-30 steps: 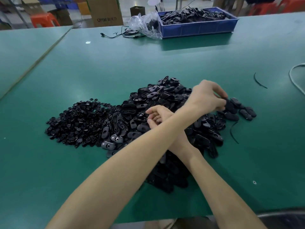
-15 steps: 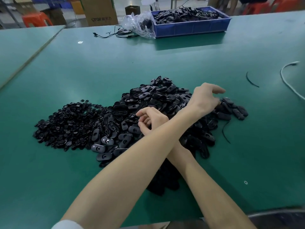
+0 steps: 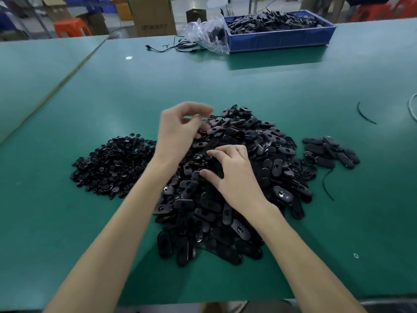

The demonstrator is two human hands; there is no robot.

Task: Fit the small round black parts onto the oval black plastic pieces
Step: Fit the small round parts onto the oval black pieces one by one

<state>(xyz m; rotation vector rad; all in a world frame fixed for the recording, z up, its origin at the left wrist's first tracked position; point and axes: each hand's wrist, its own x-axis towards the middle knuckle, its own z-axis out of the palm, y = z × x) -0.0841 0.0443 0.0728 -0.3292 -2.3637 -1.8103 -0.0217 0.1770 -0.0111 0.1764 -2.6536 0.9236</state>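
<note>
A big heap of oval black plastic pieces (image 3: 259,141) lies mid-table. To its left spreads a flatter heap of small round black parts (image 3: 112,163). A small separate group of oval pieces (image 3: 329,152) sits at the right. My left hand (image 3: 180,129) hovers, blurred, over the upper left of the oval heap, fingers loosely bent, with nothing visible in it. My right hand (image 3: 232,175) rests on the middle of the heap, fingers bent and thumb apart from them, touching oval pieces without plainly gripping one.
A blue tray (image 3: 282,39) full of black parts stands at the back, beside a clear plastic bag (image 3: 207,35) and a black cable (image 3: 171,47). Thin black strips (image 3: 364,115) (image 3: 326,186) lie to the right. A white cord (image 3: 411,107) curls at the right edge.
My arms were crossed, with the left hand at the small right-hand group; the left hand has swung back left across the heap. The right hand now lies on the middle of the heap.
</note>
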